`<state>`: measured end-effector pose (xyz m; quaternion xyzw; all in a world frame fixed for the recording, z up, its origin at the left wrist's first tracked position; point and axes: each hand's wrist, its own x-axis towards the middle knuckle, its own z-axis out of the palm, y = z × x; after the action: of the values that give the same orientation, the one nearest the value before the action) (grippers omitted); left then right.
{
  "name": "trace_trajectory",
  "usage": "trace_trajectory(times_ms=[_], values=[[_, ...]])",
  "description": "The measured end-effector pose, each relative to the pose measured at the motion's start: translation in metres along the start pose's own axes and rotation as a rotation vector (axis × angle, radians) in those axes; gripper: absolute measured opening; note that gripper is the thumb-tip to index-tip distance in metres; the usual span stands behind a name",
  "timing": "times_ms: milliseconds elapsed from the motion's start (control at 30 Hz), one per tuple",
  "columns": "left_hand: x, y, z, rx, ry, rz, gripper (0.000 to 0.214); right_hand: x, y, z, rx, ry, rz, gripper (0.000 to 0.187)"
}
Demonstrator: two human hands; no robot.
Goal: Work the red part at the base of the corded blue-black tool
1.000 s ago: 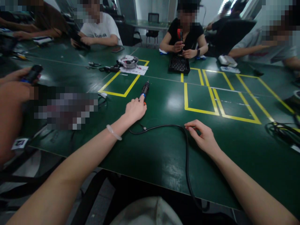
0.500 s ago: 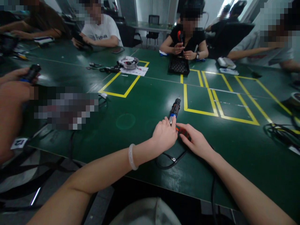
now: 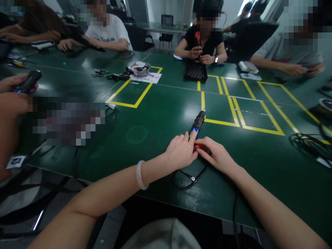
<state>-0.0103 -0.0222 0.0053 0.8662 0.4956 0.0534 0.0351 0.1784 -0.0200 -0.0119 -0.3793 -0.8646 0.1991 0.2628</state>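
A black electric screwdriver with a blue band and an orange part lies on the green table, its tip pointing away from me. My left hand, a pale bracelet on its wrist, grips the tool's rear end with the forefinger along the blue band. My right hand closes on the same end from the right, fingers over the orange part. The tool's black cable loops just below both hands and runs off the table's near edge.
Yellow tape rectangles mark the table ahead. A black tray sits before a person opposite; a bowl on paper stands left of it. Other people work around the table. A coil of black cable lies at right.
My left hand dragged the screwdriver from the table's middle rightward and toward me. My right hand left the cable and joined on the tool's rear end. The cable bunched into a small loop.
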Motion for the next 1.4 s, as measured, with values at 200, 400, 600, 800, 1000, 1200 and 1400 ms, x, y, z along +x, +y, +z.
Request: trace_trajectory(times_ms=[200,400,600,800,1000,1200,1400], values=[[-0.002,-0.004,-0.003,-0.021,-0.012,0.022,0.068,0.001,0.001,0.001,-0.002,-0.004,0.002,0.016],[-0.003,-0.014,-0.008,-0.056,-0.030,0.060,0.071,0.001,0.002,0.001,0.107,-0.007,0.144,0.007],[-0.004,-0.023,-0.010,-0.081,-0.040,0.085,0.072,0.005,0.004,-0.002,0.575,-0.107,0.482,0.021],[-0.006,-0.022,-0.009,-0.081,-0.022,0.101,0.073,0.007,0.003,-0.006,0.742,-0.177,0.648,0.026],[-0.006,-0.023,-0.005,-0.102,-0.002,0.094,0.074,0.005,0.005,-0.003,0.781,-0.153,0.621,0.031],[-0.008,-0.024,-0.003,-0.114,0.004,0.094,0.073,0.002,0.007,0.002,0.575,-0.092,0.395,0.023],[-0.008,-0.023,-0.004,-0.121,-0.001,0.092,0.073,0.001,0.008,-0.001,0.215,-0.058,0.089,0.006]])
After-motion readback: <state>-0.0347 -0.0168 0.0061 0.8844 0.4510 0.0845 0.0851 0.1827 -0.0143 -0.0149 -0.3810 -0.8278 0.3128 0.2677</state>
